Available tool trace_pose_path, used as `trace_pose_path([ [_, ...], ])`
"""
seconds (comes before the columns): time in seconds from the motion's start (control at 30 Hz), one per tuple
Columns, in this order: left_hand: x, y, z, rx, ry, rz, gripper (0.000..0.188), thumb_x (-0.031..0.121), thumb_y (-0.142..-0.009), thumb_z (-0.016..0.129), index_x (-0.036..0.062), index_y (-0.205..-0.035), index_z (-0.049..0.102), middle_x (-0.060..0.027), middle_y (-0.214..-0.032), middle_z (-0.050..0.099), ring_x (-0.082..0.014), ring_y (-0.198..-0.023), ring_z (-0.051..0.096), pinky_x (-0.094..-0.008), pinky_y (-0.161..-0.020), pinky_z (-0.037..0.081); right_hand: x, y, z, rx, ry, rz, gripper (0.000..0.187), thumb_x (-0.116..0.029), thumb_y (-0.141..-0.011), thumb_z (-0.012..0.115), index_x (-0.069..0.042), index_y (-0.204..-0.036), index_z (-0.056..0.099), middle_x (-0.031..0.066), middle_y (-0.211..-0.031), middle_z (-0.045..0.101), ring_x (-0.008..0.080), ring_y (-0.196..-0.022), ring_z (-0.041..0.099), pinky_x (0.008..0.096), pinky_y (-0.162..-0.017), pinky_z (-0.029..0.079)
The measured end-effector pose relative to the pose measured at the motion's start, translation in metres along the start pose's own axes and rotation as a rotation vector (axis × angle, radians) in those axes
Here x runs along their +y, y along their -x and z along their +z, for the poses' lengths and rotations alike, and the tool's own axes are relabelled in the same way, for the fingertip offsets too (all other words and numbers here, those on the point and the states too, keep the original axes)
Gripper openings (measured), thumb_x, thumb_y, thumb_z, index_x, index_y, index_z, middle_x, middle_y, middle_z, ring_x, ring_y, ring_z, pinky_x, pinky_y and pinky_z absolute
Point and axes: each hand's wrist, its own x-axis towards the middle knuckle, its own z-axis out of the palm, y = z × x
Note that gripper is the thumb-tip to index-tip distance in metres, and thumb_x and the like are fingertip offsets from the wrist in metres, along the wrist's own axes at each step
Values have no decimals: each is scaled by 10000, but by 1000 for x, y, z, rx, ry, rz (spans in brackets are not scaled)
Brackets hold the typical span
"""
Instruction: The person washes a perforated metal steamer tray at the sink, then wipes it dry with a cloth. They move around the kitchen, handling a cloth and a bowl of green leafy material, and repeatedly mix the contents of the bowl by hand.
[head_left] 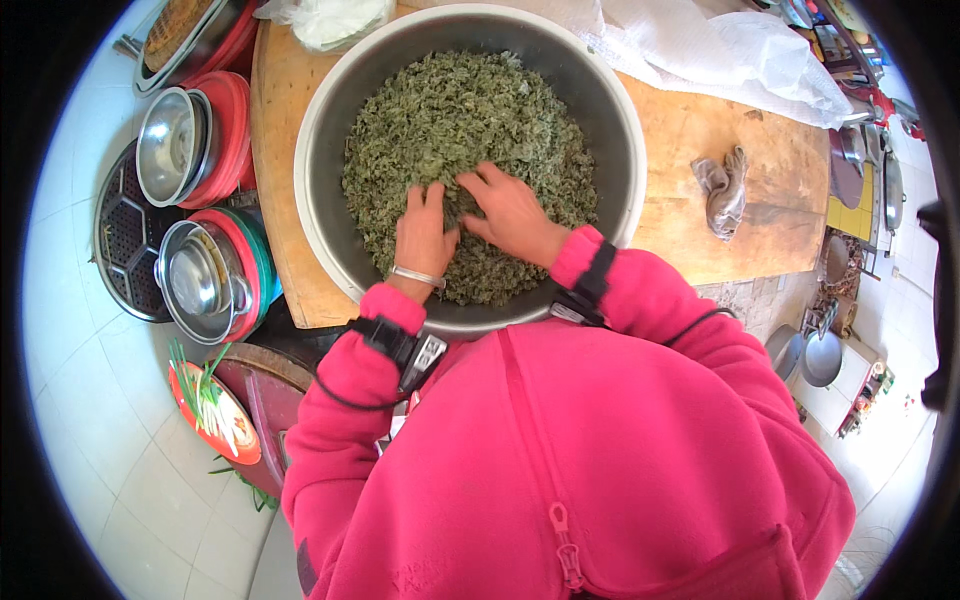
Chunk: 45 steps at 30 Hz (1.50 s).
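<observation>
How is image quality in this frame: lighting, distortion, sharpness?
Head view: bright, even daylight; strong fisheye bending with black corners; the left hand, right hand and chopped greens in the metal basin are sharp; the white plastic sheet is nearly overexposed.

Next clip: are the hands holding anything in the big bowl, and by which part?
Both the left hand and right hand press into the chopped greens in the metal bowl; whether either closes on a clump cannot be told.
</observation>
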Motion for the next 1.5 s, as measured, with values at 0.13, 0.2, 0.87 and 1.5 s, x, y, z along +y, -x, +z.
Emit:
trace_pose_path([
  [0.13,-5,-26,-17,226,334,74,494,87,-658,790,-8,-1100,593,-180,-948,637,-322,-865,651,-396,-793,525,20,-34,3,131,-193,-103,432,-139,-686,730,-13,-1087,627,217,-953,652,353,-888,651,410,-805,520],
  [0.2,-2,-25,-33,246,635,74,438,57,-676,756,-20,-1080,605,-144,-880,669,-223,-831,660,-352,-761,523,25,-39,-19,126,-352,-113,414,-129,-694,715,-3,-1079,628,215,-936,664,318,-856,661,378,-790,522],
  [0.87,33,-41,-39,44,924,63,425,-46,-825,685,-27,-1230,558,-123,-1138,628,-166,-1013,625,-274,-804,549,18,-37,-59,-17,-935,225,484,-31,-843,680,20,-1299,526,77,-1063,655,139,-881,631,269,-763,532],
  [1.5,-17,-29,-50,326,458,184,291,-9,-750,698,38,-1037,680,-109,-952,712,-184,-785,665,-306,-746,519,13,-31,-26,136,-171,-312,187,-16,-746,588,-67,-923,624,135,-921,591,317,-802,626,434,-732,521],
])
